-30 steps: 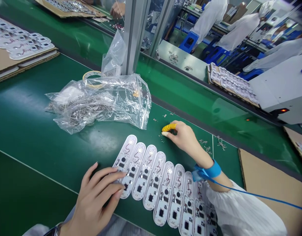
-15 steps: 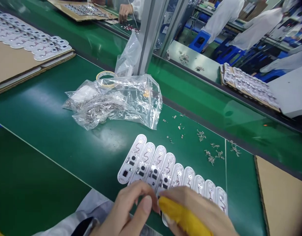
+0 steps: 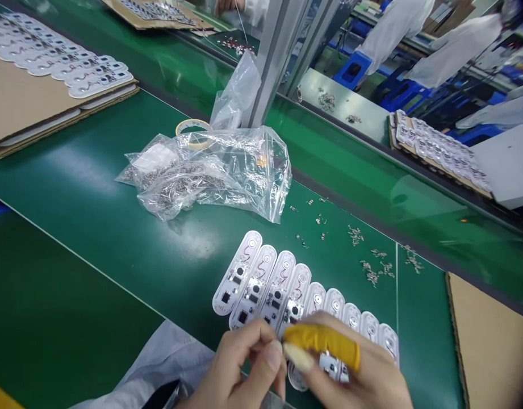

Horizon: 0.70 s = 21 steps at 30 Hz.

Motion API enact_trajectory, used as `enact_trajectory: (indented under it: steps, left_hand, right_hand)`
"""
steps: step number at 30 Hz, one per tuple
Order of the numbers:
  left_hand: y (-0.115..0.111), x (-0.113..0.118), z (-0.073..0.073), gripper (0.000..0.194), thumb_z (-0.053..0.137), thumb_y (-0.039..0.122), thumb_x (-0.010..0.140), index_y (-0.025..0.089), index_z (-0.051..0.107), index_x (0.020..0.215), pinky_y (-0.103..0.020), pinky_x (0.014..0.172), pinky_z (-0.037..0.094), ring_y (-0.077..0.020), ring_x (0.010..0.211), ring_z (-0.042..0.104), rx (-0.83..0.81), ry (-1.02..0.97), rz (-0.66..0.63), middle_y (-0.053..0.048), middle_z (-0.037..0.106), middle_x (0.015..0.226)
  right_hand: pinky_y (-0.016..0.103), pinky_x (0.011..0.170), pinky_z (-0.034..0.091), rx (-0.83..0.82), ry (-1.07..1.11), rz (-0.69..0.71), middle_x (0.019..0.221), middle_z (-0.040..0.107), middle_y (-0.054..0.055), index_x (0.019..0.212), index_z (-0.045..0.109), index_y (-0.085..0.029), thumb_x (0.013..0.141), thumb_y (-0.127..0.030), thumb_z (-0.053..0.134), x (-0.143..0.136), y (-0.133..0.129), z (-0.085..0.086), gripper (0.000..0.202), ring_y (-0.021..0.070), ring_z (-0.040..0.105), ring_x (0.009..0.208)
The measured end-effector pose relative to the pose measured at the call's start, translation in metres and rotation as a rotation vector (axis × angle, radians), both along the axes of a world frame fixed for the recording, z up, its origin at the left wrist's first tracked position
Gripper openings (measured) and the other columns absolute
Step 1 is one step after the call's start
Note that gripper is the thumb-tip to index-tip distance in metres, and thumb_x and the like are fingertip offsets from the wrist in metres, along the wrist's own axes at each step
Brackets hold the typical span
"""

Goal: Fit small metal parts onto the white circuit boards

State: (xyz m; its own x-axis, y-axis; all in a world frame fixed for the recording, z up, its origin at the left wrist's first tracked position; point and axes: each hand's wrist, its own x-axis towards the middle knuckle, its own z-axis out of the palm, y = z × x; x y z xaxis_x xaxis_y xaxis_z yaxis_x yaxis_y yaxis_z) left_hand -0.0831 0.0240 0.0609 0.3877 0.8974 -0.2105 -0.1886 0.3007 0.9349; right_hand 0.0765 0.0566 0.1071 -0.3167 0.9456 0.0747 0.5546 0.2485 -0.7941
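Right hand [image 3: 350,360] over the white casings [image 3: 237,274]; left hand [image 3: 244,366] alongside.

Nine white boards [image 3: 233,279] are lying in a row at five o'clock. One tape roll [image 3: 198,145] is resting at ten o'clock. One cardboard sheet [image 3: 491,346] is lying at four o'clock. Two hands are meeting: one left hand [image 3: 242,366] at six, one right hand [image 3: 350,369] at five, wearing one yellow finger cover [image 3: 329,342]. Loose metal pieces [image 3: 369,274] at four are lying too small to count.
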Motion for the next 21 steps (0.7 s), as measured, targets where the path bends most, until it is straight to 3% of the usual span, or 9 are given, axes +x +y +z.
enact_trajectory:
  steps: [5,7,9,14,18,21]
  left_hand:
    - [0.004,-0.005,-0.003,0.027,0.036,0.026,0.101,0.022,0.06,0.089,-0.027,0.071,0.049,-0.0144,0.077,0.061,0.622,0.578,0.067,0.001,0.067,0.083]
    - [0.008,-0.008,-0.009,0.026,0.037,0.017,0.1,0.021,0.062,0.095,-0.032,0.089,0.045,-0.0159,0.094,0.061,0.882,0.738,0.08,0.003,0.069,0.098]
    - [0.013,-0.011,-0.019,0.025,0.038,0.016,0.1,0.02,0.063,0.101,-0.036,0.1,0.038,-0.0174,0.107,0.057,1.041,0.843,0.078,0.003,0.068,0.109]
    - [0.019,-0.015,-0.035,0.026,0.038,0.021,0.101,0.019,0.063,0.106,-0.038,0.106,0.031,-0.0181,0.116,0.052,1.078,0.919,0.013,0.003,0.065,0.117]
    - [0.019,-0.015,-0.036,0.027,0.037,0.02,0.101,0.02,0.064,0.104,-0.037,0.107,0.03,-0.0172,0.115,0.053,1.075,0.918,0.006,0.003,0.066,0.116]
    - [0.018,-0.014,-0.035,0.028,0.037,0.02,0.102,0.02,0.064,0.105,-0.037,0.108,0.028,-0.0168,0.115,0.053,1.059,0.908,0.002,0.004,0.066,0.115]
  right_hand:
    - [0.025,0.053,0.053,0.214,-0.317,-0.04,0.071,0.067,0.004,0.076,0.063,-0.018,0.088,-0.02,0.051,0.013,0.027,-0.031,0.017,0.015,0.064,0.061]
    - [0.025,0.055,0.053,0.235,-0.377,-0.002,0.073,0.067,0.006,0.078,0.062,-0.017,0.09,-0.02,0.047,0.015,0.03,-0.04,0.02,0.0161,0.064,0.066]
    - [0.026,0.053,0.052,0.245,-0.431,0.028,0.073,0.066,0.007,0.078,0.062,-0.016,0.091,-0.019,0.044,0.016,0.03,-0.044,0.022,0.0167,0.064,0.065]
    - [0.026,0.045,0.048,0.28,-0.562,0.072,0.07,0.063,0.008,0.074,0.061,-0.015,0.093,-0.02,0.039,0.017,0.031,-0.042,0.03,0.017,0.06,0.058]
    - [0.024,0.045,0.045,0.333,-0.609,0.088,0.069,0.062,0.008,0.069,0.06,-0.016,0.093,-0.017,0.037,0.011,0.031,-0.039,0.034,0.0155,0.057,0.055]
    - [0.025,0.044,0.041,0.461,-0.654,0.13,0.063,0.059,0.008,0.055,0.055,-0.017,0.09,-0.006,0.035,-0.001,0.027,-0.037,0.042,0.0161,0.053,0.052]
